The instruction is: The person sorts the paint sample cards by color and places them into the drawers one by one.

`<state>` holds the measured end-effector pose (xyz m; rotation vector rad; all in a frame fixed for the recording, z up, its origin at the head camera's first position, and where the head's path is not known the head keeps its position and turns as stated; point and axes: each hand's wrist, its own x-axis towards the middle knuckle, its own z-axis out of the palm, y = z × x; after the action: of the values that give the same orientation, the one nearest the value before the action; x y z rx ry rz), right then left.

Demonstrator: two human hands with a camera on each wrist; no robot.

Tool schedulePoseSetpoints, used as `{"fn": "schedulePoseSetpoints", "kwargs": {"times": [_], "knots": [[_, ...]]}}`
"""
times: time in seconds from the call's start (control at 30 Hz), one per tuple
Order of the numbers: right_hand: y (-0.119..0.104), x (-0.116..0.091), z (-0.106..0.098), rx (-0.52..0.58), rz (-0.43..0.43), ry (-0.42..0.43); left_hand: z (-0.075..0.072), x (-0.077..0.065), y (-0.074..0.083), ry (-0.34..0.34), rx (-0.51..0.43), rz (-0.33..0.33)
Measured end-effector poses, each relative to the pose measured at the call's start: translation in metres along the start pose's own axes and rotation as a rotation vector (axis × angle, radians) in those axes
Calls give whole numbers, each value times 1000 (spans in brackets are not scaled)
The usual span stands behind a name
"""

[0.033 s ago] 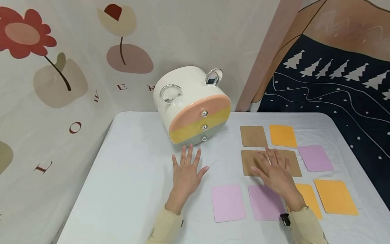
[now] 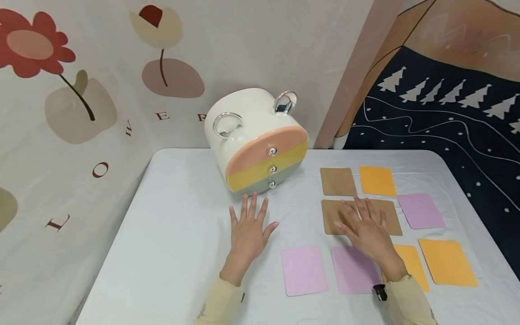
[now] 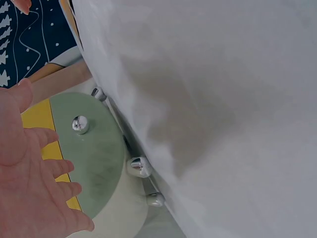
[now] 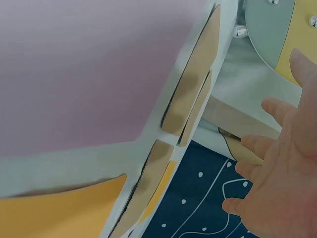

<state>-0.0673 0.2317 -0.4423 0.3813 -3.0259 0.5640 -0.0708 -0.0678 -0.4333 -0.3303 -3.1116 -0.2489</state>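
We list: left hand (image 2: 247,234), fingers spread, before the striped box (image 2: 256,141); right hand (image 2: 371,237), fingers apart, above brown cards (image 2: 334,221).

A cream drawer box (image 2: 256,115), upper centre of the frame, shows a front (image 2: 252,171) banded in peach, yellow and sage green, studded with silver knobs (image 2: 272,169). At right and lower right, plain brown cards (image 2: 338,182), orange cards (image 2: 448,262) and lilac cards (image 2: 304,271) colour a white table (image 2: 162,225). The off-white backdrop (image 2: 243,45) carries a red flower (image 2: 30,43), upper left; navy cloth (image 2: 447,122), right, bears a white tree, dot and wavy-line print.
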Motion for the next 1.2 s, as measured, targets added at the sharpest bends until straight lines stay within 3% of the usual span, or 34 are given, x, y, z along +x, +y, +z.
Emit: {"fn": "schedulePoseSetpoints", "kwargs": {"times": [0.8, 0.87, 0.97, 1.1, 1.2], "knots": [[4, 0, 3, -14, -9, 23, 2, -1, -5, 35, -51, -3], [6, -1, 3, 8, -14, 24, -2, 1, -11, 60, -106, -7], [9, -3, 3, 73, -29, 32, -15, 4, -25, 103, -275, -16], [16, -11, -1, 193, -51, 69, -45, 12, -53, 160, -584, -28], [21, -17, -5, 264, -64, 98, -73, 23, -75, 221, -735, -52]]}}
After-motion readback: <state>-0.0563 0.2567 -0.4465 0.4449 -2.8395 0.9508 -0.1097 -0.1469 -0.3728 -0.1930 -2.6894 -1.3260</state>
